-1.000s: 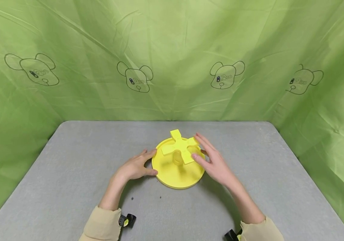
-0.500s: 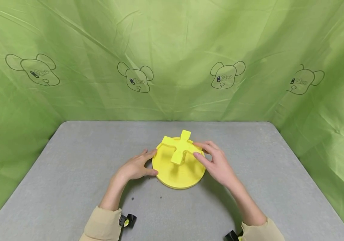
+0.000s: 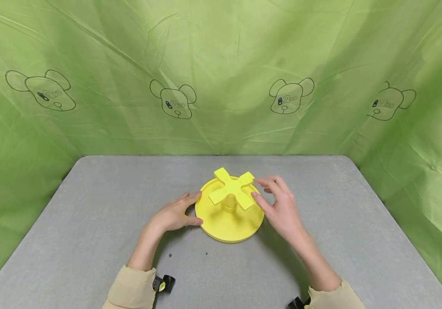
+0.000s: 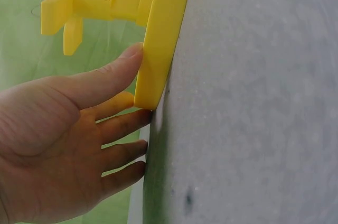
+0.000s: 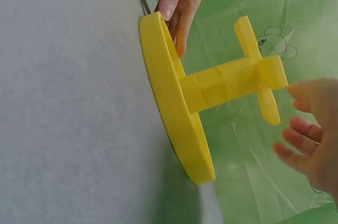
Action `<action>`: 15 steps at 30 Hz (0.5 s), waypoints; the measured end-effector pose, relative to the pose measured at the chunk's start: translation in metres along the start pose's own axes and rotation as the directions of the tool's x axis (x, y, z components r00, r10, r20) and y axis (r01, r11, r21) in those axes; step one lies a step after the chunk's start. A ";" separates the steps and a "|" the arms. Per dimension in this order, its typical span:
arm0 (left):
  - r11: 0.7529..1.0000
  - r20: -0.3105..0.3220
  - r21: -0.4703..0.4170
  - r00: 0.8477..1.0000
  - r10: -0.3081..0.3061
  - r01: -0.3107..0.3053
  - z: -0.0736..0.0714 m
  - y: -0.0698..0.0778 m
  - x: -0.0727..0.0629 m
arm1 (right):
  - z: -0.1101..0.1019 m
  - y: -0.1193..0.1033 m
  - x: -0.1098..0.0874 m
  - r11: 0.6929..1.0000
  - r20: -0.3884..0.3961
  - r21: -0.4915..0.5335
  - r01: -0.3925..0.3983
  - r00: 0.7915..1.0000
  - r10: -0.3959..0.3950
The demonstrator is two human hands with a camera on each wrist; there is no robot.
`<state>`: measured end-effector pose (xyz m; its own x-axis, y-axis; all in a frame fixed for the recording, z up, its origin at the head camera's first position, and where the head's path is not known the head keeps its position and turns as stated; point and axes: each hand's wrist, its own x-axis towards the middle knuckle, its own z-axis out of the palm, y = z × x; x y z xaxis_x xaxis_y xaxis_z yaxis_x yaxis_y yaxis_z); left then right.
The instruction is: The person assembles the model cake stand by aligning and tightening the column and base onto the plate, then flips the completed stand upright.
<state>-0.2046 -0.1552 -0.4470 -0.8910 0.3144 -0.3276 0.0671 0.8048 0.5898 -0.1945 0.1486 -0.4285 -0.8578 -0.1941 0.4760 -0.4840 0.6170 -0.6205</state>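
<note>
A yellow round base (image 3: pixel 221 225) with a raised rim lies flat on the table. From its middle rises a stepped yellow stem (image 5: pixel 219 84), marked with small characters, topped by a yellow four-armed cross piece (image 3: pixel 233 187). My left hand (image 3: pixel 174 212) touches the left side of the base; its thumb (image 4: pixel 119 68) and forefinger lie spread along the rim, fingers fairly straight. To the right of the cross piece is my right hand (image 3: pixel 282 210), fingers loosely bent, with a small gap between the fingertips and the nearest arm.
The grey table (image 3: pixel 89 223) has a few dark specks near its middle front. Green cloth (image 3: pixel 224 64) with bear-head drawings hangs behind and at both sides. Black wrist devices (image 3: pixel 164 283) sit at the cuffs of beige sleeves (image 3: pixel 132 289).
The cross piece has turned about the stem, its arms now diagonal. My right fingers were on or near one arm and have drawn slightly back to the right. My left hand stays on the rim.
</note>
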 end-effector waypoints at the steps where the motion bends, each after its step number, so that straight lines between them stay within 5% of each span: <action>1: 1.000 -0.001 0.000 1.000 0.002 -0.002 0.000 0.000 0.000 | 0.001 0.002 0.000 1.000 0.025 0.012 -0.011 1.000 0.011; 8: 1.000 -0.009 -0.007 1.000 0.025 -0.025 0.000 -0.004 0.000 | 0.007 0.012 0.000 0.984 0.297 0.131 -0.121 0.952 0.078; 15: 1.000 -0.006 -0.003 1.000 0.016 -0.016 0.002 -0.003 0.002 | 0.006 0.010 0.000 0.978 0.233 0.184 -0.102 0.971 0.058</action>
<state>-0.2054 -0.1560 -0.4504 -0.8924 0.3242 -0.3139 0.0798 0.7980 0.5973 -0.2005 0.1501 -0.4387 -0.9010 -0.3303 0.2814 -0.4174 0.4826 -0.7700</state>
